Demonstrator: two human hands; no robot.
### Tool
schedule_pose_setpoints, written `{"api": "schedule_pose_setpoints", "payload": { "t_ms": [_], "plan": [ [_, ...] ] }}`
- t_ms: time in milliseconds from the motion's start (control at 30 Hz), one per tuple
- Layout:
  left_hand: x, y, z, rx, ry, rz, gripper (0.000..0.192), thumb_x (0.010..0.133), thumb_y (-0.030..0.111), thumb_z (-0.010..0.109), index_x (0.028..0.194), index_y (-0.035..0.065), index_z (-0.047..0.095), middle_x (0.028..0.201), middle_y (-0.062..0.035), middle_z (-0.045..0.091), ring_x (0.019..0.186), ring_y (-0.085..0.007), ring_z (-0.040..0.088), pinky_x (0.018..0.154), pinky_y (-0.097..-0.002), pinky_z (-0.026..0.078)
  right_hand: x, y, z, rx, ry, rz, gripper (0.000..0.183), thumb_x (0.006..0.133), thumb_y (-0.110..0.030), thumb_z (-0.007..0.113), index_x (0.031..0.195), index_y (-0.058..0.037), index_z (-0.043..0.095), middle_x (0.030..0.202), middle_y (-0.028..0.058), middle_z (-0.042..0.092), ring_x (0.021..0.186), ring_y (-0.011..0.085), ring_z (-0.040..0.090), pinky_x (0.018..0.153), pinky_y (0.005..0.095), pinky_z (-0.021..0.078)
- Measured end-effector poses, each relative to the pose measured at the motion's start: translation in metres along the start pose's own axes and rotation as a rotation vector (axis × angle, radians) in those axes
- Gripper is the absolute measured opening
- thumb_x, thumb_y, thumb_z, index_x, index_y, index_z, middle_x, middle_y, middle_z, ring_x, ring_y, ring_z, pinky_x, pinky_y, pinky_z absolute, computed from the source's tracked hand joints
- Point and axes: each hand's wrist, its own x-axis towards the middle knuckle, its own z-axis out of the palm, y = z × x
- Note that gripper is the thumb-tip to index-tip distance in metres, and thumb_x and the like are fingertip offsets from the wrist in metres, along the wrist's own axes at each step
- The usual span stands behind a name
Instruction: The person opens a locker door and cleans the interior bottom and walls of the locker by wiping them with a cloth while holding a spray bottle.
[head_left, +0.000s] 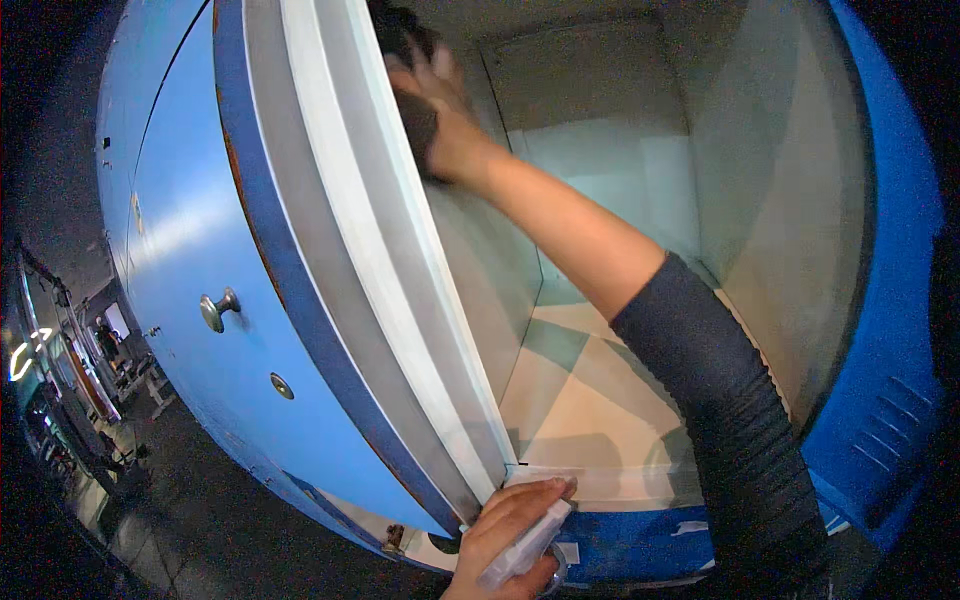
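Note:
Before me is an open compartment of a blue metal locker (634, 544), with a pale interior. My right arm, in a dark sleeve, reaches across the opening to the upper left. There, my right hand (454, 131) presses a dark cloth-like item (416, 124) to the left inner side; the hand is blurred, and the front frame (375, 187) partly hides the item. At the bottom, near the compartment's front lip, my left hand (495, 529) grips a translucent plastic item (529, 544), seemingly a spray bottle's head. Its lower part is out of view.
Left of the opening is a closed blue locker door (247, 247) with a metal knob (219, 309) and a lock (282, 385). A blue panel with vent slits (889, 420) stands at right. Gym equipment (82, 375) and a distant person (107, 337) appear beyond the dark floor (225, 495).

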Motion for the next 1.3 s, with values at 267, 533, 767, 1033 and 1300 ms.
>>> {"api": "schedule_pose_setpoints", "payload": {
  "t_ms": [267, 533, 767, 1033, 1300],
  "plan": [
    [-0.002, -0.017, 0.006, -0.023, -0.029, 0.060, 0.045, 0.067, 0.012, 0.055, 0.109, -0.0026, 0.053, 0.110, -0.0190, 0.056, 0.100, -0.0353, 0.053, 0.086, -0.0419, 0.041, 0.037, 0.093, -0.046, -0.666, -0.115, 0.243, 0.054, 0.079, -0.043, 0.053, 0.121, -0.0090, 0.046, 0.126, 0.0223, 0.039, 0.119, 0.0361, 0.032, 0.101, 0.0374, 0.0255],
    [-0.005, -0.003, -0.002, -0.006, -0.053, -0.040, 0.045, 0.075, 0.021, 0.056, 0.113, -0.0034, 0.052, 0.111, -0.0184, 0.056, 0.102, -0.0348, 0.052, 0.088, -0.0413, 0.040, -0.010, 0.106, -0.044, -0.529, -0.059, 0.341, 0.053, 0.081, -0.034, 0.048, 0.126, -0.0061, 0.039, 0.126, 0.0226, 0.040, 0.116, 0.0380, 0.037, 0.098, 0.0435, 0.0289],
    [0.002, -0.012, -0.002, 0.004, -0.116, -0.028, 0.058, 0.057, 0.003, 0.053, 0.115, -0.0026, 0.049, 0.115, -0.0193, 0.054, 0.102, -0.0369, 0.051, 0.090, -0.0425, 0.038, -0.125, 0.102, -0.087, -0.731, -0.392, 0.690, 0.054, 0.084, -0.024, 0.041, 0.133, -0.0082, 0.024, 0.134, 0.0228, 0.027, 0.121, 0.0445, 0.022, 0.098, 0.0527, 0.0200],
    [0.001, 0.003, -0.006, 0.039, -0.068, -0.013, 0.052, 0.062, 0.007, 0.054, 0.113, -0.0030, 0.050, 0.112, -0.0194, 0.055, 0.102, -0.0366, 0.051, 0.088, -0.0423, 0.039, -0.166, 0.076, -0.056, -0.565, -0.316, 1.170, 0.049, 0.087, -0.026, 0.031, 0.135, -0.0236, 0.021, 0.130, 0.0129, 0.028, 0.117, 0.0346, 0.027, 0.101, 0.0495, 0.0177],
    [0.008, -0.003, 0.002, 0.109, -0.048, -0.012, 0.055, 0.059, 0.011, 0.054, 0.113, -0.0020, 0.050, 0.112, -0.0196, 0.055, 0.102, -0.0372, 0.052, 0.089, -0.0426, 0.039, -0.051, 0.008, -0.015, -0.332, -0.036, 0.333, 0.053, 0.083, -0.024, 0.045, 0.133, -0.0143, 0.029, 0.138, 0.0189, 0.015, 0.122, 0.0421, 0.020, 0.098, 0.0539, 0.0215]
  ]
}}
